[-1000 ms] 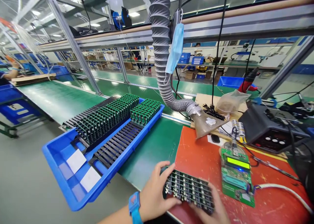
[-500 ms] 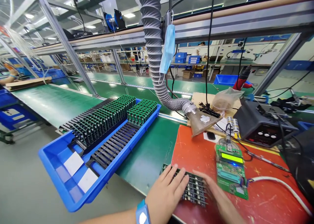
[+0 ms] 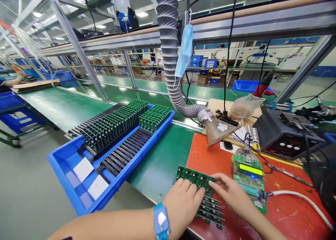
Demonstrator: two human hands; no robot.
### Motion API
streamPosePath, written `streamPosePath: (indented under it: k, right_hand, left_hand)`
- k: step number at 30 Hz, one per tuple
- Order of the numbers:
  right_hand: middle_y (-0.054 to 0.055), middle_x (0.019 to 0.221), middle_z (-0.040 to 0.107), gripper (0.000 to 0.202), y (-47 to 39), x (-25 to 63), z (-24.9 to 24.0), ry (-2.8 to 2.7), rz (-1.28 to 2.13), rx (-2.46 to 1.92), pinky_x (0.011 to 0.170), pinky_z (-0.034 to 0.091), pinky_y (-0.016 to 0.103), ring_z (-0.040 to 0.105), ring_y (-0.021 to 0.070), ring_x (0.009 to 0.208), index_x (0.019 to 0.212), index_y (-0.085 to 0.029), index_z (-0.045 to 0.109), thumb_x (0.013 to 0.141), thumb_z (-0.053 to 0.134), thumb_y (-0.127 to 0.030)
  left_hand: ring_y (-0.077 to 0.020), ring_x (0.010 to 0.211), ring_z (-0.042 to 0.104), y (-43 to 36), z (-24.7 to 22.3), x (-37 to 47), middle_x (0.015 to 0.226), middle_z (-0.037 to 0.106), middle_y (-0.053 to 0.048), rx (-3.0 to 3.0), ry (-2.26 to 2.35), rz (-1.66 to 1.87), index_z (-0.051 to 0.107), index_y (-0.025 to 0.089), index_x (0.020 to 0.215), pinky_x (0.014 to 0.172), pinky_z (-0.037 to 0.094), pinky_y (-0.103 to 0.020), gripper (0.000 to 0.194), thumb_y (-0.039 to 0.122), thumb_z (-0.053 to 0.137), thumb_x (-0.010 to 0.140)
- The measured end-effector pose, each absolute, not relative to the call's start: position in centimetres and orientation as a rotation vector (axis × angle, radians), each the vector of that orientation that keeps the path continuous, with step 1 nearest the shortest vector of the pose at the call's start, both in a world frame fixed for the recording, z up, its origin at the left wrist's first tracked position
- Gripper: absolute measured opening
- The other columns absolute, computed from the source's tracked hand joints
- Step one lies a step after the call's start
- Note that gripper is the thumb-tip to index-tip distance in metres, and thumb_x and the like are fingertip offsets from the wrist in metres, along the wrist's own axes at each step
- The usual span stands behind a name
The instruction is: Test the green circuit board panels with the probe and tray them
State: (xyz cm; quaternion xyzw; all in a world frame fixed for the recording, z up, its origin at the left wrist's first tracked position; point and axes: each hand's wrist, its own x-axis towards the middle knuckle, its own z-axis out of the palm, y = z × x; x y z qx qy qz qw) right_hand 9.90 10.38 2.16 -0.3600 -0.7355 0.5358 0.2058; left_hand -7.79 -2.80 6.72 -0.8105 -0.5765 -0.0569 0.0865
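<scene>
A green circuit board with a row of black parts is tilted up in front of me. My left hand, with a blue wristband, has its fingers curled over the board's near side. At the board's right end, my right hand pinches the edge between thumb and fingers. Below them, several more boards stand in a close row on the red mat. To their right lies a green tester board with a lit yellow-green display.
At the left, a blue tray holds rows of upright boards in black racks. A grey hose with a nozzle hangs over the mat. A black soldering station stands at the right. Another person's arm shows at far left.
One board has been tilted up away from the row, its face now showing. My left fingers have curled, and my right hand has come to its right edge. The view has shifted slightly.
</scene>
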Motion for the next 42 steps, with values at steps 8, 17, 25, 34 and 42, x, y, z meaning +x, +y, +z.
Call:
streamPosePath:
  k: [8, 17, 25, 34, 42]
  right_hand:
    - [0.002, 0.068, 0.07, 0.026, 11.3, 10.2, 4.1, -2.275, 1.108, -0.994, 0.061, 0.054, 0.028, 0.065, 0.0197, 0.062, 0.088, -0.022, 0.07, 0.085, 0.057, -0.044]
    - [0.005, 0.088, 0.076, 0.038, 15.1, 5.7, 10.2, -2.155, 0.643, -1.02, 0.08, 0.054, 0.044, 0.071, 0.0309, 0.081, 0.093, -0.029, 0.073, 0.077, 0.061, -0.061]
    - [0.007, 0.079, 0.074, 0.038, 15.0, -10.1, 13.7, -2.058, 0.77, -0.768, 0.072, 0.055, 0.035, 0.072, 0.0252, 0.075, 0.103, -0.018, 0.071, 0.085, 0.062, -0.05]
    - [0.011, 0.086, 0.075, 0.017, 15.0, -20.2, 9.8, -2.625, 0.374, -0.719, 0.075, 0.05, 0.033, 0.07, 0.0262, 0.082, 0.095, -0.016, 0.073, 0.092, 0.058, -0.023]
    - [0.011, 0.087, 0.074, 0.018, 16.0, -21.5, 10.2, -2.829, 0.184, -0.82, 0.071, 0.048, 0.031, 0.07, 0.0266, 0.087, 0.093, -0.018, 0.073, 0.094, 0.058, -0.027]
  left_hand:
    - [-0.0227, 0.086, 0.054, -3.3, 8.4, -10.6, 0.096, 0.06, -0.007, -2.698, -1.598, -0.104, 0.049, 0.016, 0.118, 0.073, 0.044, -0.036, 0.035, 0.025, 0.058, 0.085]
    - [-0.0193, 0.093, 0.053, -8.9, 11.6, -18.0, 0.108, 0.065, -0.005, -2.308, -1.71, -0.649, 0.054, 0.02, 0.121, 0.083, 0.041, -0.035, 0.031, 0.012, 0.048, 0.092]
    - [-0.0186, 0.102, 0.054, -14.0, 14.3, -25.3, 0.111, 0.068, -0.003, -1.814, -1.753, -0.494, 0.056, 0.021, 0.116, 0.093, 0.041, -0.034, 0.034, 0.003, 0.041, 0.092]
    - [-0.0217, 0.103, 0.055, -14.9, 14.0, -34.8, 0.115, 0.068, -0.004, -1.727, -1.95, -0.21, 0.059, 0.021, 0.118, 0.093, 0.038, -0.037, 0.04, 0.003, 0.045, 0.084]
    - [-0.0232, 0.112, 0.052, -10.1, 13.9, -36.5, 0.124, 0.064, -0.006, -2.058, -2.086, -0.116, 0.056, 0.019, 0.123, 0.099, 0.033, -0.038, 0.057, -0.003, 0.048, 0.072]
